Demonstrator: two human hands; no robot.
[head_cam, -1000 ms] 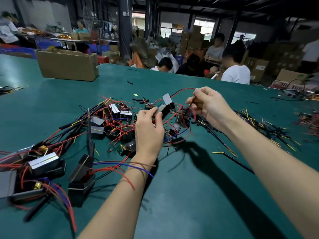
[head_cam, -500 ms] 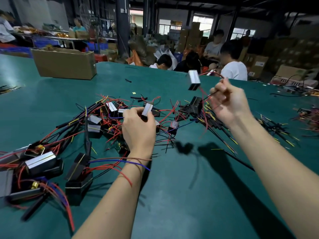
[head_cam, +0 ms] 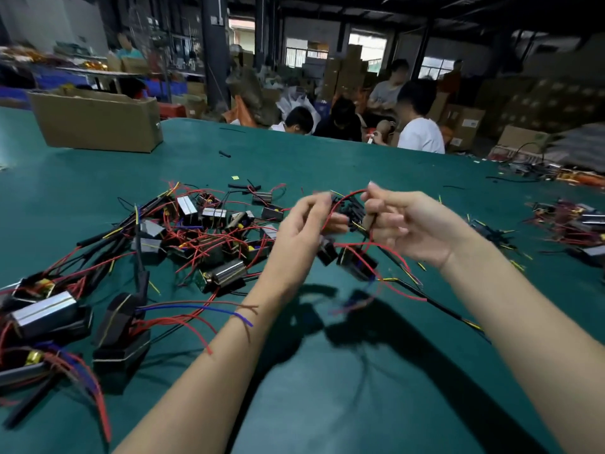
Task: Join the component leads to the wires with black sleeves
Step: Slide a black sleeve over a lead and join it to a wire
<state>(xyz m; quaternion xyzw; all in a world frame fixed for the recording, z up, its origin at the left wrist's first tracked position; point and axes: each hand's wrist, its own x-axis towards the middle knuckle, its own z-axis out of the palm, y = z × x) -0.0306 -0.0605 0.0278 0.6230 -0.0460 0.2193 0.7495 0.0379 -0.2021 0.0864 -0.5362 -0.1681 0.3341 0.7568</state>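
Above the green tabletop (head_cam: 327,404), the left hand (head_cam: 302,231) and right hand (head_cam: 406,224) each close their grip on a red lead (head_cam: 343,198) arching between them, two small black components (head_cam: 357,260) dangling at six o'clock beneath.

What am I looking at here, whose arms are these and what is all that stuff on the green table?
There is no machine. The camera sits on a person's head and looks forward and down, so the two bare arms are that person's own. The left hand and right hand are raised above the green table, pinching a red wire between them; small black components dangle below. On the table to the left lies a pile of components with red leads and black-sleeved wires. A cardboard box stands at the far left. Other people sit beyond the table.
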